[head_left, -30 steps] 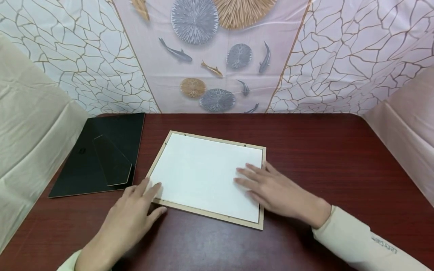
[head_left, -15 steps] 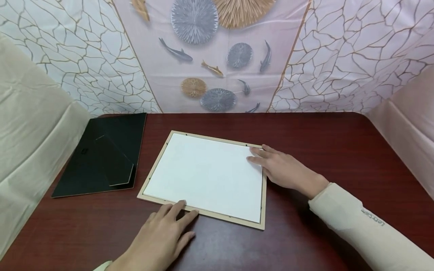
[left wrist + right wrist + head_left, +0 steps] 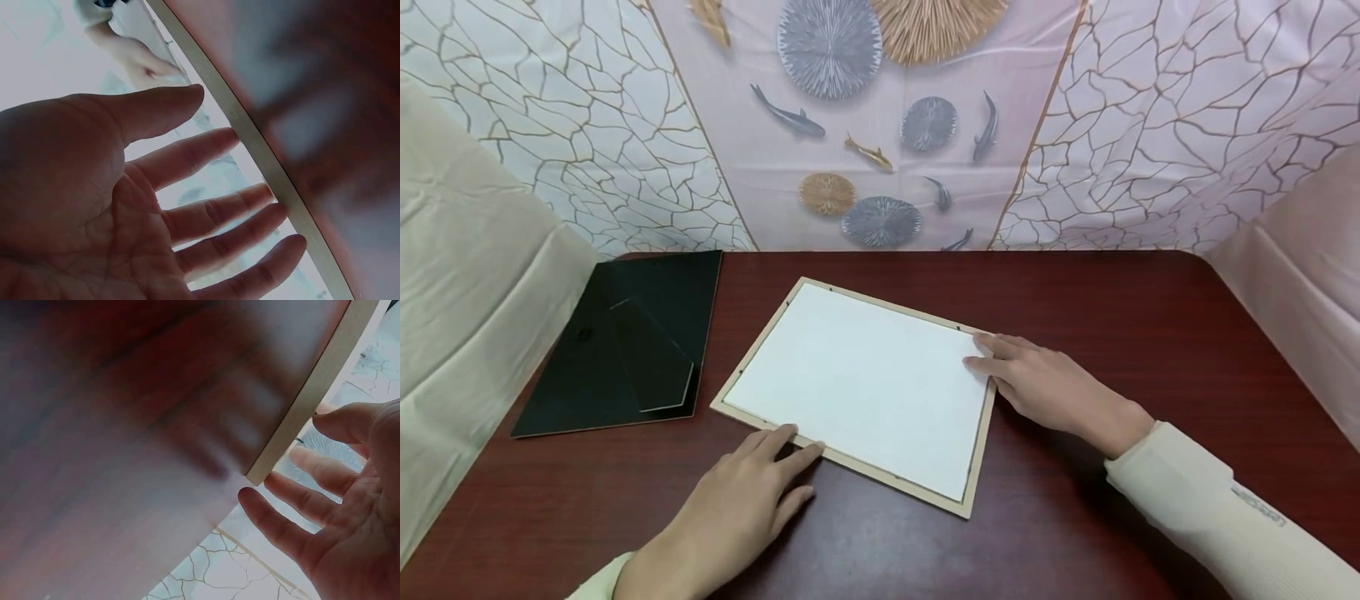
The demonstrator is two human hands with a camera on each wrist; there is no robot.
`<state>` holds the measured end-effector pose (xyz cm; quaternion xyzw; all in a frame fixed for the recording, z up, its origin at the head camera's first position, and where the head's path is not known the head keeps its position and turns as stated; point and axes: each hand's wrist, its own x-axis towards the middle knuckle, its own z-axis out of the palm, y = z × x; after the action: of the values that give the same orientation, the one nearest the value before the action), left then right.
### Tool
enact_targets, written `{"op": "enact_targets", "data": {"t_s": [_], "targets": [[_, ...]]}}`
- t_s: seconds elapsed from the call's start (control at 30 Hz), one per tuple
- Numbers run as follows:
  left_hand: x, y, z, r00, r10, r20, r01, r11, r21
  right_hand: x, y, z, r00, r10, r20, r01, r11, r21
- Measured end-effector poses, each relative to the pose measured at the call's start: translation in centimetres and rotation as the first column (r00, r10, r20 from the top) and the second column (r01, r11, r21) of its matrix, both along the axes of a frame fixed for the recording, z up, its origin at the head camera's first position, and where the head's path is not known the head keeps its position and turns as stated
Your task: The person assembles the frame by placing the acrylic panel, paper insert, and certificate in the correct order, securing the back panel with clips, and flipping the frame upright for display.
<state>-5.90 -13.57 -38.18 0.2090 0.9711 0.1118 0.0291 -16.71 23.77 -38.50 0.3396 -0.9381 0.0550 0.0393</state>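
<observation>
A light wooden picture frame (image 3: pixel 904 481) lies back up on the table, turned at an angle, with a white sheet (image 3: pixel 857 383) filling its inside. Small dark tabs dot its inner edge. My left hand (image 3: pixel 730 500) rests its fingertips on the frame's near edge, fingers fairly straight and thumb apart. At the far right corner, my right hand (image 3: pixel 1048 387) touches the frame, with two fingertips over the white sheet. Both wrist views show extended fingers against the frame's wooden side (image 3: pixel 253 140), and the right wrist view has the frame corner (image 3: pixel 259 472) beside the fingertips.
A black backing board (image 3: pixel 658 275) with a stand leg (image 3: pixel 658 367) lies at the left of the dark red table (image 3: pixel 1112 308). A patterned cloth (image 3: pixel 865 125) hangs behind, and pale cloth walls (image 3: pixel 467 275) close both sides.
My left hand has gone from the frame's left corner to its near edge. My right hand has slid off the sheet's middle to the far right corner. The frame has turned slightly clockwise.
</observation>
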Motion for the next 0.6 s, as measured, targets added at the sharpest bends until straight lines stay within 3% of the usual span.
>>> {"op": "enact_targets", "data": {"t_s": [0.23,0.33,0.47,0.6], "targets": [[-2.1,-0.9,0.3,0.998,-0.054,-0.010,0.055,0.998,0.033,1.7,1.2,-0.2,0.998,-0.013,-0.058,0.012,1.000,-0.022],[-3.5,-1.6,0.5,0.994,-0.084,0.064,0.080,0.995,0.060,2.5,1.6,-0.2,0.998,-0.025,-0.049,0.023,0.999,-0.043],[-5.4,-2.6,0.8,0.973,-0.108,0.203,0.086,0.990,0.112,3.7,1.7,-0.3,0.999,-0.039,-0.036,0.036,0.996,-0.078],[-7.0,-3.2,0.8,0.960,-0.121,0.252,0.086,0.985,0.147,5.0,1.4,-0.3,0.998,-0.060,-0.015,0.058,0.994,-0.091]]}}
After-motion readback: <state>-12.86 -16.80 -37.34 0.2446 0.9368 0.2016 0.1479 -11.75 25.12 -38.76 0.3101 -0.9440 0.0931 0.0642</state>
